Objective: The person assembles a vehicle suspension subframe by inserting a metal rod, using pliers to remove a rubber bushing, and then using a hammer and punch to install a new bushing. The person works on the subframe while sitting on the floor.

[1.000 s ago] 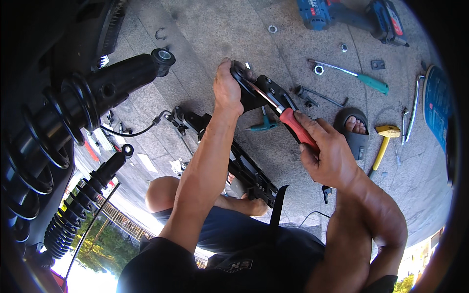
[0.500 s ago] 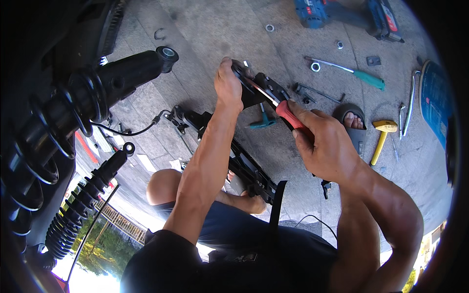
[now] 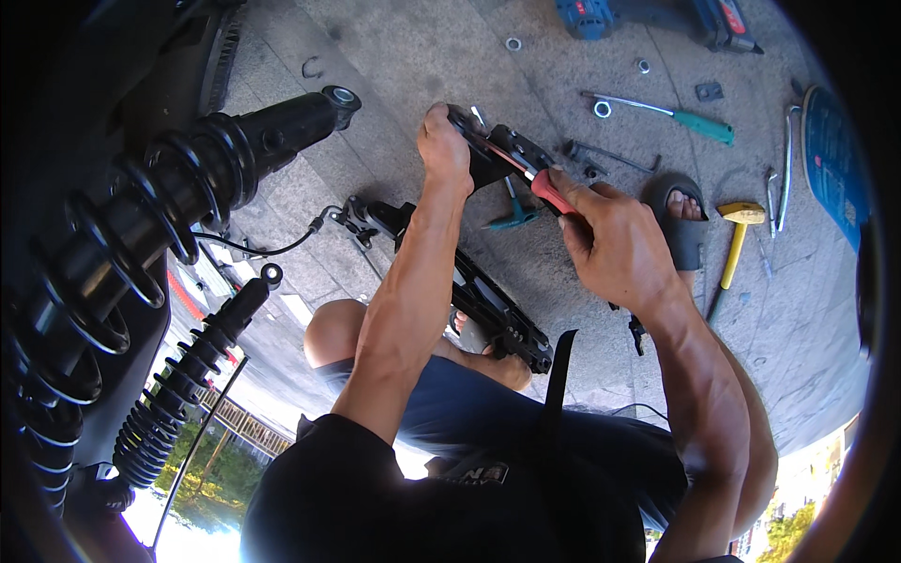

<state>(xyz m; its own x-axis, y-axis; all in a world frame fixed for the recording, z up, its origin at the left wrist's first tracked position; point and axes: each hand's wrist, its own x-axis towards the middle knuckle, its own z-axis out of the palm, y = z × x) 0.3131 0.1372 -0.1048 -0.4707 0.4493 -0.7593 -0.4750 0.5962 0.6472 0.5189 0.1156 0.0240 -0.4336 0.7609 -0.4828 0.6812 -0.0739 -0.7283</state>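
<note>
My left hand (image 3: 443, 145) grips the upper end of a black metal bracket part (image 3: 497, 150) held up over the paved ground. My right hand (image 3: 615, 246) is closed around the red handle of a screwdriver (image 3: 549, 192), whose tip is pressed into the black part close to my left fingers. A long black frame assembly (image 3: 488, 310) lies across my lap below both forearms.
Two black coil shock absorbers (image 3: 169, 197) (image 3: 183, 375) hang at the left. On the ground lie a teal-handled wrench (image 3: 657, 111), a yellow-headed mallet (image 3: 737, 239), a blue power drill (image 3: 648, 14), a teal clamp (image 3: 511, 218), washers and small bolts. My sandalled foot (image 3: 680, 220) rests at right.
My right hand and the screwdriver have shifted slightly left and up toward the black part. My left hand keeps its hold on the part.
</note>
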